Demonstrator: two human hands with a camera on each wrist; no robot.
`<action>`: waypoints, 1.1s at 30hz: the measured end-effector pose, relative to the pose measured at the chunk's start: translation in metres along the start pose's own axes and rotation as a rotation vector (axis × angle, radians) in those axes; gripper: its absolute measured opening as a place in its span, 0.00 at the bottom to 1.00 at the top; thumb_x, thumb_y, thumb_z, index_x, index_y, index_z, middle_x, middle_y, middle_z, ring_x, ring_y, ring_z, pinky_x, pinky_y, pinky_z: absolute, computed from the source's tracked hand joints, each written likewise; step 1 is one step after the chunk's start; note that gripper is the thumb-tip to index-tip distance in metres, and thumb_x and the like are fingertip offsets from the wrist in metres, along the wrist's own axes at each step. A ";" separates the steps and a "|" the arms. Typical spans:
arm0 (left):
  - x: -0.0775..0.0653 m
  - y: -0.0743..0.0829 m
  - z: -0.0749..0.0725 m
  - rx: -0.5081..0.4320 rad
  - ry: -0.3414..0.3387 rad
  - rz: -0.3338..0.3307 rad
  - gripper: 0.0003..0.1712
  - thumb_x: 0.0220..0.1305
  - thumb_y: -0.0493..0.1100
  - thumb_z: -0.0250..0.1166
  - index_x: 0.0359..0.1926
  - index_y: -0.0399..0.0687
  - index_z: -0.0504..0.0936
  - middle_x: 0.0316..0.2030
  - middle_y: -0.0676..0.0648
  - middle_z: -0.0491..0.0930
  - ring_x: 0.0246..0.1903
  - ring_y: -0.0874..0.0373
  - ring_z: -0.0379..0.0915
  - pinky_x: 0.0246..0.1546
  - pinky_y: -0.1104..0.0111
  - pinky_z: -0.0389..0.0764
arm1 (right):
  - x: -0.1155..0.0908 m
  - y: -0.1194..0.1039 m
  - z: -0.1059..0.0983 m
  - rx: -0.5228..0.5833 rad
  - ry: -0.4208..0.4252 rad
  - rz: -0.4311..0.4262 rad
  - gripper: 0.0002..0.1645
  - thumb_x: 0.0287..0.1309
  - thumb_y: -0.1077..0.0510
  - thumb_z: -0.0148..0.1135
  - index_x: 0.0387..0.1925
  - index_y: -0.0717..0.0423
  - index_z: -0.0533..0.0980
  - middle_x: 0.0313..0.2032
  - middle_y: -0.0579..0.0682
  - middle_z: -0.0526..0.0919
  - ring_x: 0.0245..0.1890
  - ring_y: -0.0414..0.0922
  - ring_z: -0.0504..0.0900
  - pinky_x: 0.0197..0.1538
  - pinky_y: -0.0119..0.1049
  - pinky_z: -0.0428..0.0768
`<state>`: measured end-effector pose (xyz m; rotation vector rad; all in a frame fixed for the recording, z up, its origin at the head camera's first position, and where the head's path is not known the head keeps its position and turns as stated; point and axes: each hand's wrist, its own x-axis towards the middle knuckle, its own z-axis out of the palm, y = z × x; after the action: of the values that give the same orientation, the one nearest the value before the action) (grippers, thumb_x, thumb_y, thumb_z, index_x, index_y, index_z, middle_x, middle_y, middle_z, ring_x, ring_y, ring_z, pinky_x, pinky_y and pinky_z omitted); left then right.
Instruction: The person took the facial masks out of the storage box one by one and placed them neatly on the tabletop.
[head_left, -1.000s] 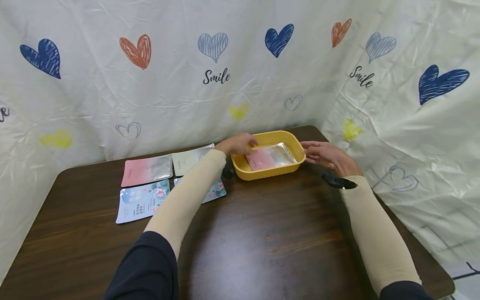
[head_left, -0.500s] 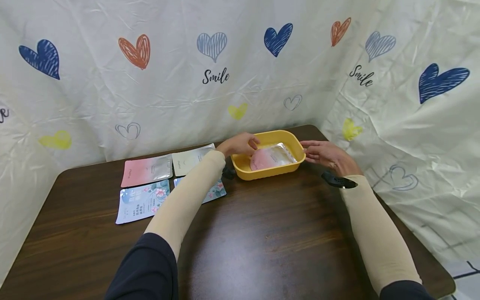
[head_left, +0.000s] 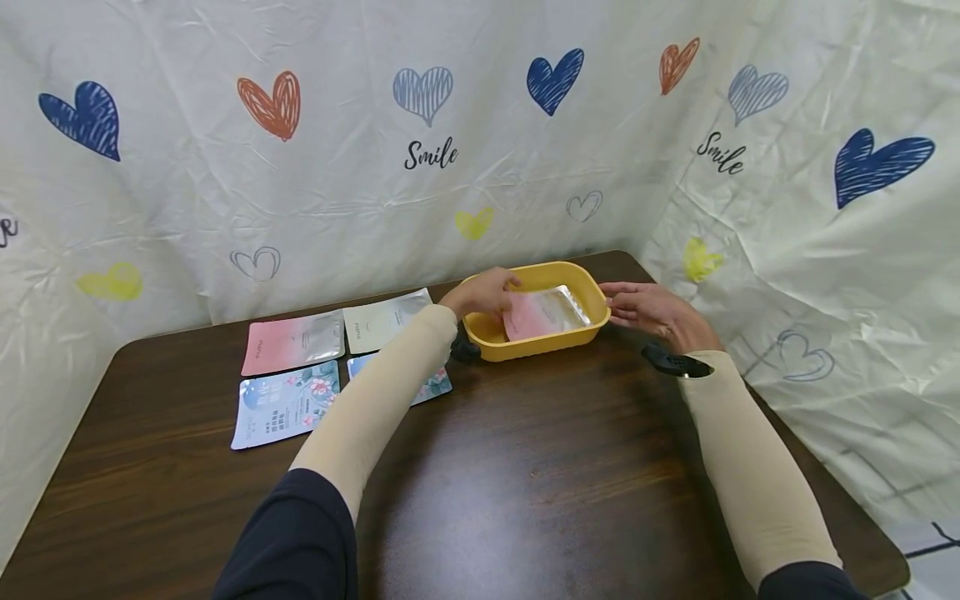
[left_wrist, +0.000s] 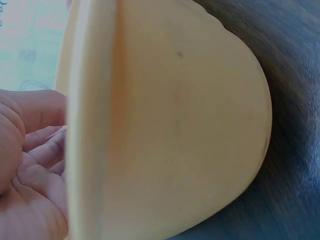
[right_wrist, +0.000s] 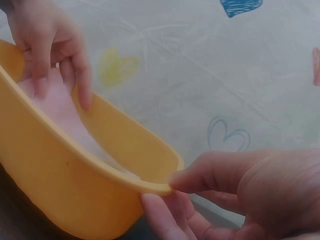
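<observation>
In the head view a yellow plastic basket [head_left: 537, 343] stands at the back of the table. A pink-and-silver sheet mask packet [head_left: 546, 312] lies inside it, its left end lifted. My left hand [head_left: 486, 293] reaches over the basket's left end and pinches that end of the packet. The right wrist view shows the left hand's fingers on both sides of the pink packet [right_wrist: 62, 107]. The left wrist view has the basket's outer wall [left_wrist: 185, 120] hiding the fingertips. At the opposite end, my right hand [head_left: 656, 312] pinches the basket's rim [right_wrist: 150, 187] between thumb and fingers.
Left of the basket lie a pink packet [head_left: 292, 343], a cream packet [head_left: 378, 321] and a blue floral packet [head_left: 285, 406]. Another blue packet [head_left: 435, 385] is partly hidden under my left forearm. A white heart-print curtain [head_left: 337, 192] hangs behind the table [head_left: 517, 492].
The packet's left end has shifted slightly right and bent upward in my left hand. My right hand stays at the basket's rim.
</observation>
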<state>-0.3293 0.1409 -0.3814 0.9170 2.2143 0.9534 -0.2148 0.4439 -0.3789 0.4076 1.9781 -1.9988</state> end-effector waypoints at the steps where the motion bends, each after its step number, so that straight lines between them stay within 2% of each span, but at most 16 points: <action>1: 0.000 0.000 0.000 -0.032 0.009 -0.003 0.33 0.63 0.26 0.56 0.70 0.33 0.67 0.59 0.33 0.73 0.40 0.50 0.79 0.38 0.63 0.88 | 0.000 0.000 0.000 0.001 0.004 0.001 0.34 0.72 0.64 0.57 0.75 0.62 0.59 0.43 0.46 0.88 0.41 0.42 0.86 0.53 0.37 0.85; 4: -0.001 -0.001 0.000 -0.142 0.036 -0.013 0.30 0.64 0.26 0.58 0.68 0.32 0.71 0.59 0.35 0.75 0.41 0.50 0.81 0.38 0.62 0.88 | 0.000 0.000 0.000 0.005 -0.009 -0.005 0.35 0.72 0.64 0.57 0.76 0.62 0.59 0.43 0.46 0.88 0.41 0.42 0.86 0.54 0.38 0.84; 8: -0.002 0.000 -0.001 -0.260 0.057 -0.027 0.23 0.65 0.27 0.60 0.61 0.31 0.78 0.50 0.36 0.81 0.39 0.50 0.81 0.39 0.60 0.88 | 0.000 0.000 0.000 0.017 -0.030 -0.011 0.35 0.73 0.65 0.56 0.76 0.63 0.57 0.42 0.46 0.88 0.41 0.42 0.87 0.53 0.38 0.85; 12: -0.004 0.002 -0.002 -0.310 0.062 -0.043 0.19 0.66 0.28 0.61 0.58 0.32 0.81 0.43 0.38 0.82 0.36 0.52 0.81 0.37 0.60 0.88 | -0.001 0.000 -0.001 -0.003 -0.034 -0.011 0.35 0.74 0.64 0.54 0.77 0.63 0.56 0.41 0.45 0.88 0.41 0.40 0.86 0.53 0.36 0.85; 19: -0.003 0.003 -0.001 -0.388 0.069 -0.061 0.21 0.66 0.28 0.62 0.59 0.35 0.78 0.47 0.39 0.79 0.36 0.51 0.81 0.36 0.56 0.89 | -0.001 0.000 -0.001 -0.018 -0.027 -0.009 0.35 0.74 0.64 0.54 0.77 0.63 0.55 0.41 0.45 0.88 0.41 0.40 0.87 0.54 0.37 0.84; 27: -0.006 0.004 0.000 -0.420 0.087 -0.058 0.19 0.66 0.28 0.61 0.57 0.36 0.79 0.42 0.37 0.80 0.34 0.50 0.80 0.33 0.58 0.89 | -0.002 -0.001 0.002 0.006 -0.017 -0.001 0.35 0.73 0.65 0.56 0.76 0.63 0.58 0.41 0.44 0.88 0.40 0.41 0.87 0.53 0.38 0.85; 33: -0.009 0.007 -0.001 -0.430 0.103 -0.048 0.18 0.66 0.29 0.60 0.57 0.36 0.79 0.42 0.38 0.80 0.33 0.51 0.79 0.31 0.60 0.88 | -0.002 -0.001 0.001 -0.005 -0.005 0.003 0.35 0.72 0.65 0.57 0.76 0.62 0.59 0.42 0.44 0.88 0.40 0.41 0.87 0.53 0.37 0.85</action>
<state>-0.3215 0.1373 -0.3733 0.6234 1.9837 1.4086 -0.2134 0.4428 -0.3775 0.4038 1.9771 -1.9909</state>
